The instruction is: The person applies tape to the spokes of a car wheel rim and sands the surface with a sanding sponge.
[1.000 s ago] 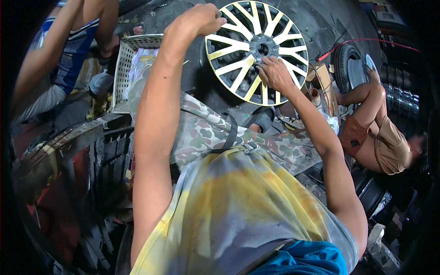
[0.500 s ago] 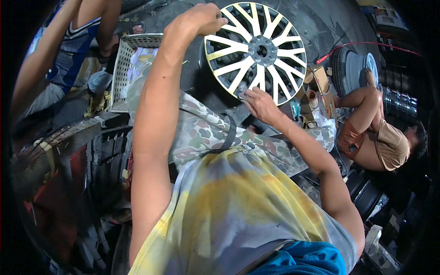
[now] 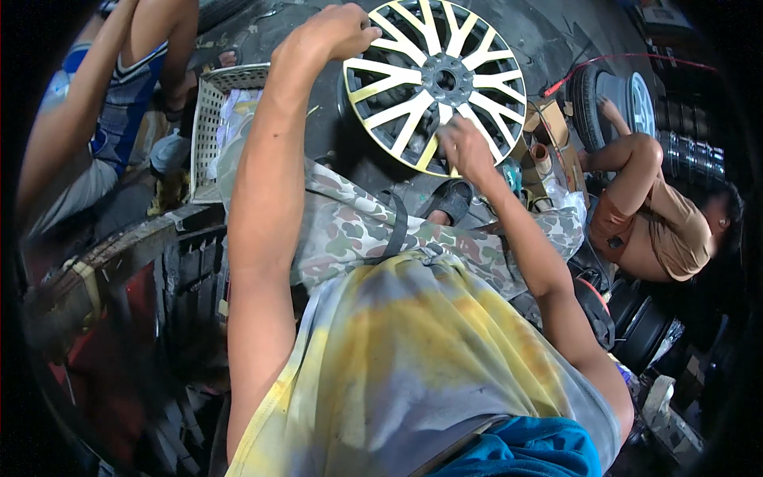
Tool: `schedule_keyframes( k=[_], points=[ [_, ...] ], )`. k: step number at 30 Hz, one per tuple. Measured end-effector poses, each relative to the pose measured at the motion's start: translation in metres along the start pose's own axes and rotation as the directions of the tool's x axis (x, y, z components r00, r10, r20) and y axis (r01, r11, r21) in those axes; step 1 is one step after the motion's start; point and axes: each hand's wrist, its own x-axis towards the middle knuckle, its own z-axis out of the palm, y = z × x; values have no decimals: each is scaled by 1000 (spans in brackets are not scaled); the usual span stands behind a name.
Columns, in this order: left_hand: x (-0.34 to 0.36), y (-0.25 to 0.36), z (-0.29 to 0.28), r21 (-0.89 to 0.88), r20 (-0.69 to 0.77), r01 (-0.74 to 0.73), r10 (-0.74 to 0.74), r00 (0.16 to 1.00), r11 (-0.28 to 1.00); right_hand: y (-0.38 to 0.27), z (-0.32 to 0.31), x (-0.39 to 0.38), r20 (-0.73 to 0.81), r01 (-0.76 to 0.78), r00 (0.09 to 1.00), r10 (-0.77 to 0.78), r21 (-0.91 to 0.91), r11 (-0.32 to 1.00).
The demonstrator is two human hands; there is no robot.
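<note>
A car wheel (image 3: 413, 99) with pale, yellow-tinged spokes and dark gaps lies tilted in front of me. My left hand (image 3: 342, 30) is closed round its upper left rim, thumb toward the spokes. Over the lower spokes is my right hand (image 3: 467, 147), its curled fingers blurred by motion. Something small and greyish seems pinched at those fingertips, too smeared to name. One spoke beneath that hand shows stronger yellow than its neighbours.
To the left stands a pale plastic basket (image 3: 200, 135) holding bags, near another person's legs (image 3: 131, 71). At right a person in a tan shirt (image 3: 675, 230) crouches by a tyre (image 3: 586, 103) and a light-blue rim (image 3: 642, 103). A cardboard box (image 3: 555, 127) sits beside the wheel.
My right hand has moved from the wheel's lower rim up and right onto the spokes. A sandal now shows below the wheel. My left hand keeps its hold on the rim.
</note>
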Motion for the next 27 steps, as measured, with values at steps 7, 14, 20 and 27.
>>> schedule_keyframes(
  k=[7,14,20,27],
  points=[
    [12,-1,1,43,85,28,-31,996,999,11,-11,15,337,-363,646,685,925,-112],
    [17,4,6,69,105,-60,52,993,996,10,-7,-33,24,-572,759,651,500,650],
    [26,-13,19,105,21,-79,77,997,991,-8,11,-36,-71,-613,737,672,348,709],
    [20,13,9,4,93,-59,59,994,998,-34,5,-48,-80,-604,698,712,468,645]
  ],
)
